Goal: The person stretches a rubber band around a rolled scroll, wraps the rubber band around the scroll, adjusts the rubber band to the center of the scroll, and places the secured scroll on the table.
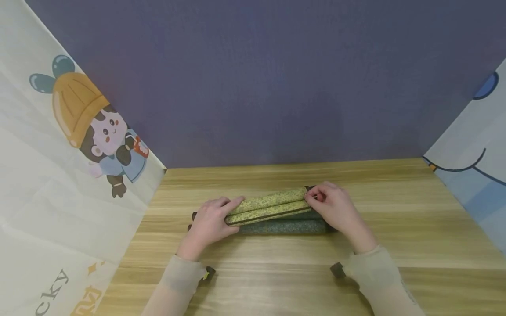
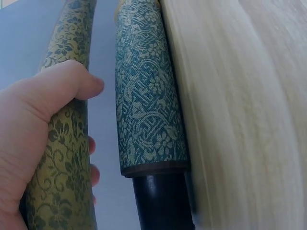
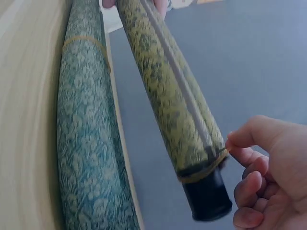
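My left hand [image 1: 207, 223] grips the left end of a rolled scroll [image 1: 272, 202] covered in yellow-green floral brocade, with a dark strip along its length. At the scroll's other end my right hand [image 1: 334, 208] pinches a thin rubber band [image 3: 206, 173] between thumb and forefinger. That band loops round the brocade's edge, beside a black end knob [image 3: 207, 199]. A teal brocade scroll [image 1: 284, 227] lies on the table just below and in front of the yellow-green one. Another rubber band [image 3: 84, 38] circles the teal scroll, and its black knob [image 2: 163, 201] shows in the left wrist view.
The wood-grain table [image 1: 269, 267] carries both scrolls near its middle. A dark blue-grey panel [image 1: 276, 87] rises behind it. White printed sheets with cartoon figures [image 1: 114, 131] flank the left and right sides.
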The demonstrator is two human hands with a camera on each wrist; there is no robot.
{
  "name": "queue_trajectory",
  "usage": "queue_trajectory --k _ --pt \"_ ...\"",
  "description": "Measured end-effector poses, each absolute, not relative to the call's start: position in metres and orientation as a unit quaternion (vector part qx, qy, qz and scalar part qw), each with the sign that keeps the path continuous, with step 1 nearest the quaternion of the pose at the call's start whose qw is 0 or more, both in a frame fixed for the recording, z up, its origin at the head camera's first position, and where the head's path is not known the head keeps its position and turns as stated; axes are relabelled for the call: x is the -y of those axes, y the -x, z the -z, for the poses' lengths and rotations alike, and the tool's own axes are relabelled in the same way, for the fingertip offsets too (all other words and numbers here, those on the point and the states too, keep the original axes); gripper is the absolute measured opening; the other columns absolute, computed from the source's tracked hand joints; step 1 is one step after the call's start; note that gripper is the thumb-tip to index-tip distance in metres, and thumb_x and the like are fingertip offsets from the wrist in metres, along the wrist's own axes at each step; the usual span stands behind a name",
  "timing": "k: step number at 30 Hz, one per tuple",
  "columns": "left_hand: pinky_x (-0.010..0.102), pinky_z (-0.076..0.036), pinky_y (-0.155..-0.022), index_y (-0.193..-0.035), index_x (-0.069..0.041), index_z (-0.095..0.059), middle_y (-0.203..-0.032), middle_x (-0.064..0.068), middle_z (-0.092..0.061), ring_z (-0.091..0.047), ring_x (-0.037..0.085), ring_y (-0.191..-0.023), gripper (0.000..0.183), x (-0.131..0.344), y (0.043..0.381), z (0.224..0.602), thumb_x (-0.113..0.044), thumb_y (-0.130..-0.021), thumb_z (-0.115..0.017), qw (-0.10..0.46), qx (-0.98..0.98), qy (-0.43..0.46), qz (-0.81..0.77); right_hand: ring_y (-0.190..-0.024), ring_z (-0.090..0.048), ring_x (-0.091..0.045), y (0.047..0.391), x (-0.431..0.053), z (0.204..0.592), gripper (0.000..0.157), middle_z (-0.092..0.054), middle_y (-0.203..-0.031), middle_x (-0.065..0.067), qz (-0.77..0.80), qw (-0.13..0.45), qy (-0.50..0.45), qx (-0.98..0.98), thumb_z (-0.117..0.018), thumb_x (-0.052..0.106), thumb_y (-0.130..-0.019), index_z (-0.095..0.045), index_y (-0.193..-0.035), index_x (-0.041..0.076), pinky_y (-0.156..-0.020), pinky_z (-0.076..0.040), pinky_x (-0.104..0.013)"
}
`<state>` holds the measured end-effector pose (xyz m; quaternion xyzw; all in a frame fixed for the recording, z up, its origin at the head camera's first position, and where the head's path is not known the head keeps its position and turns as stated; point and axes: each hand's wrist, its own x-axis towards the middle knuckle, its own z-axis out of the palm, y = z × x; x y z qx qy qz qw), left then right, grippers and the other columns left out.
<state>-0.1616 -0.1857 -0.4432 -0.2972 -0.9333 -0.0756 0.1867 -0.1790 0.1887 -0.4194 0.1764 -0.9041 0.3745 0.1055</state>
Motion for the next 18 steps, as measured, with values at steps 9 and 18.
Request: queue_trajectory --k 9,18 --pt "0.053 -0.062 -0.093 -0.154 -0.022 -0.065 -0.113 0.008 -0.076 -0.074 0.027 -0.091 0.094 0.188 0.166 0.451 -0.038 -0.07 -0.105 0.207 0.936 0.272 0.084 -0.071 -0.048 -0.013 0.168 -0.168 0.415 0.007 -0.056 -0.082 0.003 -0.36 0.136 -0.209 0.899 -0.078 0.013 -0.103 -0.08 -0.097 0.01 -0.063 -0.042 -0.029" --pt "0.053 -0.064 -0.086 -0.154 -0.024 -0.065 -0.11 0.01 -0.078 -0.074 0.03 -0.09 0.096 0.195 0.166 0.449 -0.034 -0.068 -0.106 0.225 0.937 0.24 0.117 -0.069 -0.055 -0.015 0.174 -0.17 0.421 0.018 -0.065 -0.078 -0.001 -0.377 0.115 -0.158 0.905 -0.08 0.021 -0.102 -0.082 -0.099 0.003 -0.067 -0.05 -0.035"
